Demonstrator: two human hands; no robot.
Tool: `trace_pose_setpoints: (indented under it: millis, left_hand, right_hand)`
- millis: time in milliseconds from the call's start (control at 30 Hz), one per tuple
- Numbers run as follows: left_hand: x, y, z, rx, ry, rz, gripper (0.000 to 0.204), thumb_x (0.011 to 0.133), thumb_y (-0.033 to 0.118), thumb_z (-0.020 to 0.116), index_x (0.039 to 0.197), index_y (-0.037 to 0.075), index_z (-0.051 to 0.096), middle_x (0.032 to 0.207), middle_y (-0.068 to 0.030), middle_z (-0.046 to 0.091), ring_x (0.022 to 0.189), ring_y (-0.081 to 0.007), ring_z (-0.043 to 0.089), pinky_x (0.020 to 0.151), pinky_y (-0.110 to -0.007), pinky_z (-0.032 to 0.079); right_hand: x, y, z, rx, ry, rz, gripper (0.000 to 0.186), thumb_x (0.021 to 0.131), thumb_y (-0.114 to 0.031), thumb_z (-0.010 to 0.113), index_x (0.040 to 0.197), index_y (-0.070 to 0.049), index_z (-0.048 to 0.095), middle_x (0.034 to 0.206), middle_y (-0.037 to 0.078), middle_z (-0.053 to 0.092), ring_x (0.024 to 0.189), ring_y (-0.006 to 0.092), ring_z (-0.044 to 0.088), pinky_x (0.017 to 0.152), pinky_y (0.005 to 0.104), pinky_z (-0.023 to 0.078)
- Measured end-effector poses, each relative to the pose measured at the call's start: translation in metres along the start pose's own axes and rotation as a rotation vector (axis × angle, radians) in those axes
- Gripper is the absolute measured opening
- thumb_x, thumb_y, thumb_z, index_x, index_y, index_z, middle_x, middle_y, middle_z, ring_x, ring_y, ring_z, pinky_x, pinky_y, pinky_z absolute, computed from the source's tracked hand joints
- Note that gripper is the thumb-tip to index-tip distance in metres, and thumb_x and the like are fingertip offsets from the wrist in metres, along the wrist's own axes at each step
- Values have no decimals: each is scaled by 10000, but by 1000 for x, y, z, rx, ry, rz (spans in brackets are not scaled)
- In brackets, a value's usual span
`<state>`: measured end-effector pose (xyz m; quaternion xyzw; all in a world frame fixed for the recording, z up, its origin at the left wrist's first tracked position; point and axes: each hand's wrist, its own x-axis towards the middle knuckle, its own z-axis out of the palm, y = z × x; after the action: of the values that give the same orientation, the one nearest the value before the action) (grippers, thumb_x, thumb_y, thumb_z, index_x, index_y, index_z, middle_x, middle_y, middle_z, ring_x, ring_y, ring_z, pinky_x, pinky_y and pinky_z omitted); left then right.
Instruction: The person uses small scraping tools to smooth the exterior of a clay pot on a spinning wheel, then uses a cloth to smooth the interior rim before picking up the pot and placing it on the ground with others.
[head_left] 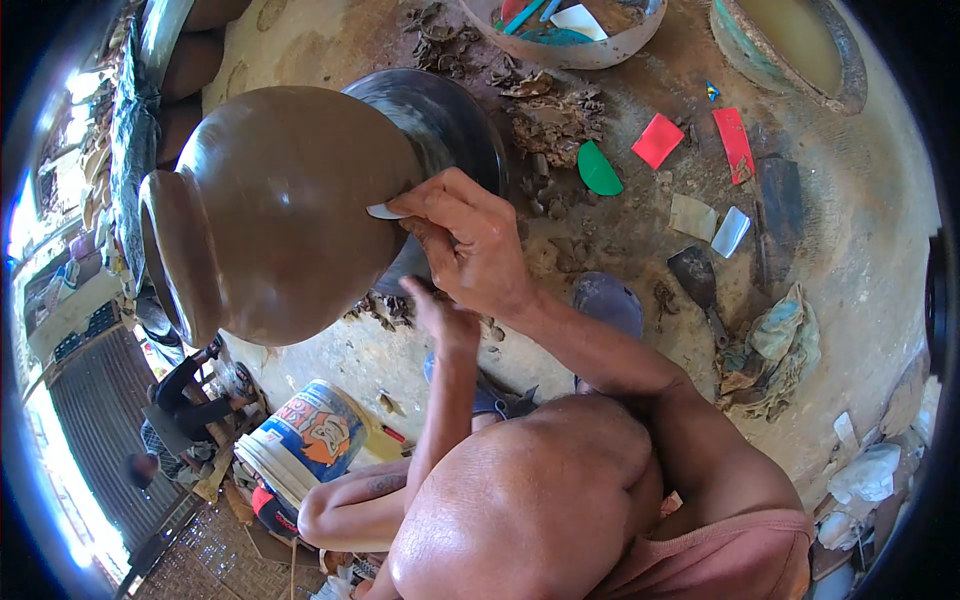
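A large brown wet clay pot (pixel 300 205) with a flared rim rests on a dark round wheel (pixel 440 115), its mouth toward the left of the view. In my right hand (pixel 475 240) a small thin pale scraper (pixel 383 211) is pinched between thumb and fingers, its edge against the pot's lower side. My left hand (pixel 445 318) is just below the right one, beside the base of the pot. One digit stretches toward the pot; the other fingers are partly hidden, and I cannot tell whether they touch the clay.
Clay scraps (pixel 560 120) lie beside the wheel. A tool bowl (pixel 590 50) and a basin of murky water (pixel 800 50) stand beyond. Red, green and pale plastic pieces, a trowel (pixel 695 285) and a rag (pixel 780 345) lie rightward. A bucket (pixel 310 435) and another person (pixel 185 420) are leftward.
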<state>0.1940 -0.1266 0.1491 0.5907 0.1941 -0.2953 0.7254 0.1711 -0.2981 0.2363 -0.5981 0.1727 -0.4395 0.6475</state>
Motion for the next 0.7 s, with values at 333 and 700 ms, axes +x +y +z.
trace_pose_setpoints:
  millis: [333,700]
  left_hand:
    - [32,67,-21,-46,103,31,676,1040,544,481,1512,63,426,1587,-128,431,1435,-286,465,1102,-506,499]
    - [-18,10,25,-56,31,-126,794,994,676,505,1590,181,333,1540,-117,432,1390,-298,482,1133,-486,448]
  right_hand:
    - [9,-7,-1,17,30,2,214,819,104,710,999,-5,745,887,142,654,776,291,689,675,371,550]
    - [13,-9,-6,-36,27,-70,278,805,163,706,1028,6,760,935,124,699,814,223,705,695,307,562]
